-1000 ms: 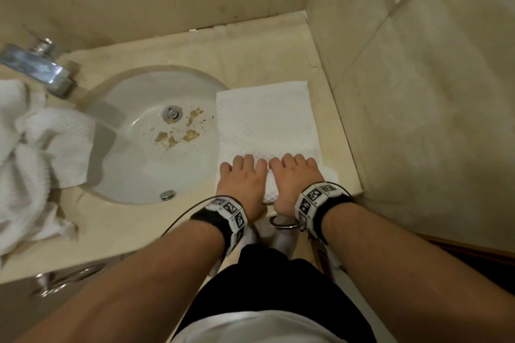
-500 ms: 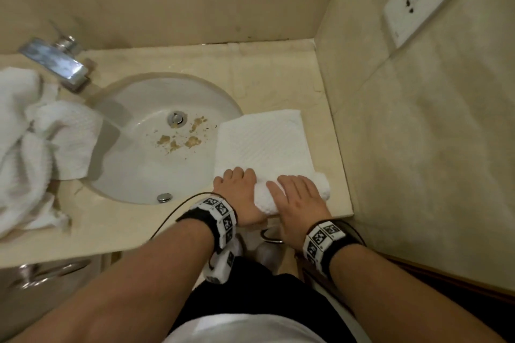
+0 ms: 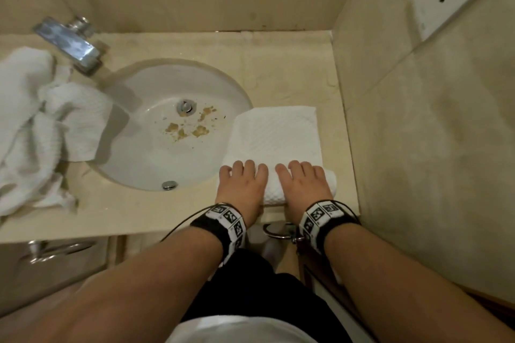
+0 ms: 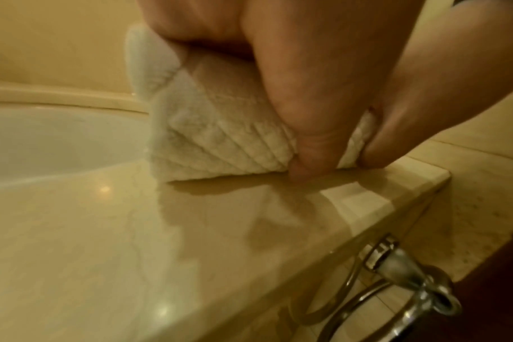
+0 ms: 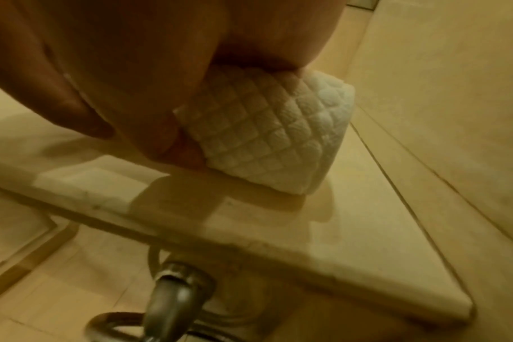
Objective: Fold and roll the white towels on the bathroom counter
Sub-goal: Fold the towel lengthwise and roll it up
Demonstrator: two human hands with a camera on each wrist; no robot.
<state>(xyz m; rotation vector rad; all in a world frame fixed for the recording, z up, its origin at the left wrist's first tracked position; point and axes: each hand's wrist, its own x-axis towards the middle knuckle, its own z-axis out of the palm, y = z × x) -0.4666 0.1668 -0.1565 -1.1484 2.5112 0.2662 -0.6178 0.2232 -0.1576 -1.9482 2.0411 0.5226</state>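
A folded white waffle towel (image 3: 276, 133) lies on the beige counter (image 3: 278, 64), right of the sink. Its near end is wound into a thick roll (image 3: 271, 189) close to the counter's front edge. My left hand (image 3: 242, 181) grips the roll's left part and my right hand (image 3: 302, 181) grips its right part, fingers curved over the top. In the left wrist view the thumb (image 4: 302, 129) presses the roll (image 4: 220, 148) from the near side. The right wrist view shows the right thumb (image 5: 150, 115) against the roll (image 5: 267, 138) likewise. The fingertips are hidden behind the roll in both wrist views.
A heap of crumpled white towels (image 3: 33, 133) lies left of the sink (image 3: 133, 178), whose basin holds brown crumbs (image 3: 184, 131). A chrome faucet (image 3: 69, 42) stands at the back left. The tiled wall (image 3: 432, 147) runs close along the towel's right side. A metal ring (image 3: 276, 231) hangs below the counter edge.
The roll has grown thicker and moved away from me over the flat part of the towel. My hands went with it and now sit further apart.
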